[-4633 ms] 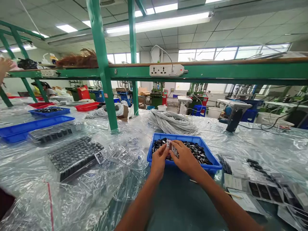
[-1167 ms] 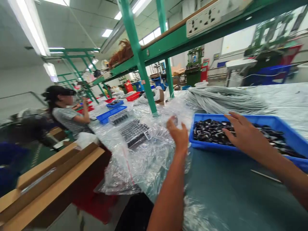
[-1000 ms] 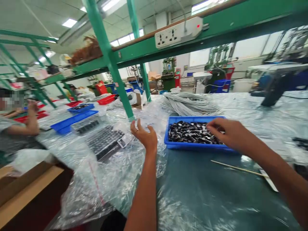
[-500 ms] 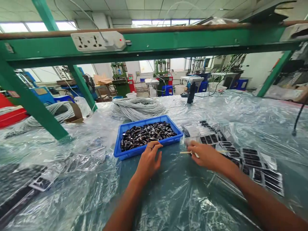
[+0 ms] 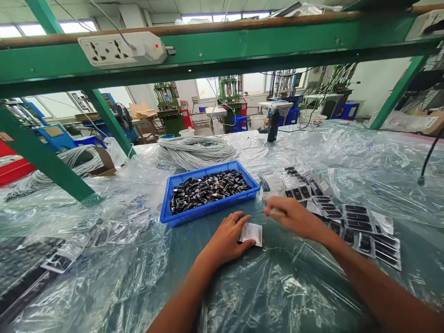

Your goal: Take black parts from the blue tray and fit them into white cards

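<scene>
My left hand (image 5: 229, 237) rests on the plastic-covered table, its thumb and fingers around a small flat white packet (image 5: 255, 233) with faint print on it. My right hand (image 5: 290, 216) is to the right, above the table, fingers curled together and blurred by motion; what lies in them, if anything, is hidden. Just beyond both hands stands a blue tray (image 5: 211, 206) heaped with small shiny black pieces (image 5: 211, 189). Several clear packs of black pieces (image 5: 357, 217) lie spread beside and beyond my right hand.
Coiled grey cable (image 5: 196, 151) lies behind the tray. A dark bottle (image 5: 273, 126) stands farther back. A green beam (image 5: 260, 44) carrying a white power strip (image 5: 123, 48) crosses above the table, with a slanted green post (image 5: 52, 159) at left. Crumpled clear plastic (image 5: 118, 226) covers the left side.
My left hand has moved from the tray's near rim toward me and right, onto the white packet. The pale thin stick at my right hand is out of sight now. The view has shifted slightly.
</scene>
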Tool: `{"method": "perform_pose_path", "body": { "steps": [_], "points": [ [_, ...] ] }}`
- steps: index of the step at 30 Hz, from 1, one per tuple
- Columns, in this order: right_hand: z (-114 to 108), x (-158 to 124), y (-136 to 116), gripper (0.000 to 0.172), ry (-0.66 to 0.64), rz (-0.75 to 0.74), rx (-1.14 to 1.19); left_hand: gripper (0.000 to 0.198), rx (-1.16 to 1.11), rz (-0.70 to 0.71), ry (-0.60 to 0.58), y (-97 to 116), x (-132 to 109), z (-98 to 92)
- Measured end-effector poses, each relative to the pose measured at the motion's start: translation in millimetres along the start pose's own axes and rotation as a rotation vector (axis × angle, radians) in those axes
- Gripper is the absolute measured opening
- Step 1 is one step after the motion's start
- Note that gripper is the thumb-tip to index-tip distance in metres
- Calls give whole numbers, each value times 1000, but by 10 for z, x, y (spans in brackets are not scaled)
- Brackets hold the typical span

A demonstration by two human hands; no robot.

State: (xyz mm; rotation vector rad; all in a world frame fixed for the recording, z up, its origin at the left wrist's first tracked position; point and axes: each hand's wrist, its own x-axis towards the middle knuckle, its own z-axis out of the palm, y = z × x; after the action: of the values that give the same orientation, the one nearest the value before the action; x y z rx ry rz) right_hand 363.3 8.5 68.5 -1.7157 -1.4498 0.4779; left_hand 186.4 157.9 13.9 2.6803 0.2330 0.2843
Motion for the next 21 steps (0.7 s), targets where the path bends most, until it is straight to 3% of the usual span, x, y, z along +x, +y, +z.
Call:
{"method": "perform_pose_path", "body": {
  "steps": [2,4,6,10,15,21],
  "points": [
    [14,85,12,57,154,24,439,52,39,-3,-36,92,16,35],
    [101,174,28,62,193,49,815,53,72,-33,-45,175,19,62],
    [216,246,41,64,191,60,1009,57,93,-62,-56,248,15,91],
    [408,298,62,63,203,64,1093,54,125,-102,-62,351,15,162],
    [657,260,125,63,143,124,1034,50,94,-128,-67,391,8,179],
    [895,325,196,64,343,101,1009,45,1,-107,-71,360,-18,160]
  ]
}}
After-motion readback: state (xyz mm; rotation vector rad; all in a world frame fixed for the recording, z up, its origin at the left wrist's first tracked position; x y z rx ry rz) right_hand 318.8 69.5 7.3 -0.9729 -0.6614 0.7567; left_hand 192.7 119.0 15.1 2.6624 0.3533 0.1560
